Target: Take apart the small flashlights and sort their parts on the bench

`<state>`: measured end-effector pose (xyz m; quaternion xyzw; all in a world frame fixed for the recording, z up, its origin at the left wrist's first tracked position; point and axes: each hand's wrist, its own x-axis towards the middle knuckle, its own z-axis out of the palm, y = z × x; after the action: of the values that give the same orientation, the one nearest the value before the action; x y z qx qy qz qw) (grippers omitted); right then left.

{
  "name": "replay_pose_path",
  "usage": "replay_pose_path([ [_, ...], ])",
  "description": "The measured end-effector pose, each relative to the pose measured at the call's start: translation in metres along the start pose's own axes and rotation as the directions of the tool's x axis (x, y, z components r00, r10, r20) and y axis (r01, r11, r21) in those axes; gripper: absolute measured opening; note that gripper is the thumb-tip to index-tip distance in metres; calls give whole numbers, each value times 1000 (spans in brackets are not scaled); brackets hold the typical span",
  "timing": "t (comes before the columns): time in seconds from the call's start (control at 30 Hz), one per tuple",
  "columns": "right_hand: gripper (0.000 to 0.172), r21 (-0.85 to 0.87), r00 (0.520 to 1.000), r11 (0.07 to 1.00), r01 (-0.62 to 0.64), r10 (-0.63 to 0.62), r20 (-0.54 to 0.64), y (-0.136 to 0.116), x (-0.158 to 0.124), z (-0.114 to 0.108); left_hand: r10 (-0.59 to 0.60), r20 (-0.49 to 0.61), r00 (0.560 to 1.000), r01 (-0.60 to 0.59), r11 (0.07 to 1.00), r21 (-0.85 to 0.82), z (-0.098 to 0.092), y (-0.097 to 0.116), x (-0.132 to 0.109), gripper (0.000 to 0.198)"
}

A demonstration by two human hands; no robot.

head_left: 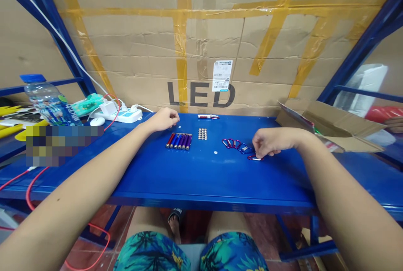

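Note:
My right hand (269,142) pinches a red carabiner (254,158) lying at the tabletop's right side. A fan of several carabiners (233,143), red and blue, lies just left of that hand. Resting on the table farther back, my left hand (165,118) has its fingers loosely curled in, and I see nothing in them. In front of it is a neat row of several metal tubes (179,141) in red, blue and purple. Small silver button cells (202,134) stand in a grid to the right of the tubes. Behind them lies a silver and red penlight (208,116).
The blue table (189,183) backs onto a taped cardboard sheet (141,61). At left are a water bottle (50,101), a white power strip (122,114), a white mouse (97,121) and red cables. An open cardboard box (330,122) stands at right.

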<state>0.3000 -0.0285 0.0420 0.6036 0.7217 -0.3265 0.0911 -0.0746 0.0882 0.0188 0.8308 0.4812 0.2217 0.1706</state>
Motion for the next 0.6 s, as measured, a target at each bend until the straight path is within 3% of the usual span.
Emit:
replay_pose_path([
  [0.6,26,1,998,1000,-19,19,-60,-3,3,2,11,13,1000,-10,998,-56,3,-10,5,16],
])
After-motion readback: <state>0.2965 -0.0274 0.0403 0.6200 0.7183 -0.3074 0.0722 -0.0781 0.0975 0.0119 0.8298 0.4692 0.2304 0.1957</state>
